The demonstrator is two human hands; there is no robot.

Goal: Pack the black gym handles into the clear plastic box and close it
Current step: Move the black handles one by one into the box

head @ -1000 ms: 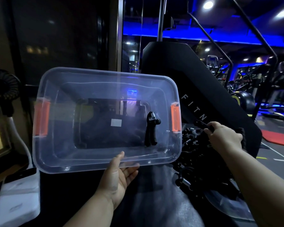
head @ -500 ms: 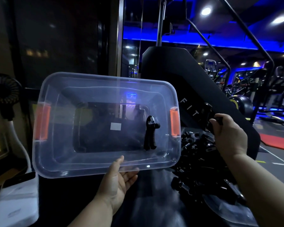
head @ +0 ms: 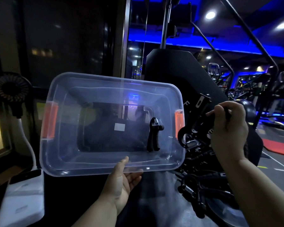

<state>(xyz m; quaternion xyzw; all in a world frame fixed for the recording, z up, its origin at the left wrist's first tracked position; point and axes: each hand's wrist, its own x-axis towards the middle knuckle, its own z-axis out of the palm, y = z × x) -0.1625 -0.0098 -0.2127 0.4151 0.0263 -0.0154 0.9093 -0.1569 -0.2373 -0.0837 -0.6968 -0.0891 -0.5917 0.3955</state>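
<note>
1. The left grip (head: 121, 182) holds the clear plastic box (head: 92, 169) by its near long rim, with the thumb lying up over the rim and the fingers curled beneath it.
2. The box is lifted off the desk (head: 154, 202) and tilted so that its open top faces the camera. An orange latch sits at each short end, one on the left (head: 50, 122) and one on the right (head: 179, 123). A small white label (head: 119, 127) shows on the bottom.
3. One black gym handle (head: 153, 136) is already inside the box. It lies against the bottom near the right end, with its metal spring at the top.
4. The right grip (head: 226, 128) is closed around another black handle (head: 202, 122), held in the air just beside the box's right end and outside it. Whether it holds one handle or several tangled together cannot be told.
5. Below that hand, a pile of black handles (head: 203, 185) with silver springs lies on the dark desk, to the right of the box. A piece of clear plastic (head: 223, 215) shows under the pile's near edge.
6. A black gym machine (head: 170, 68) rises behind the box, and a small dark fan (head: 11, 89) stands at the far left.
</note>
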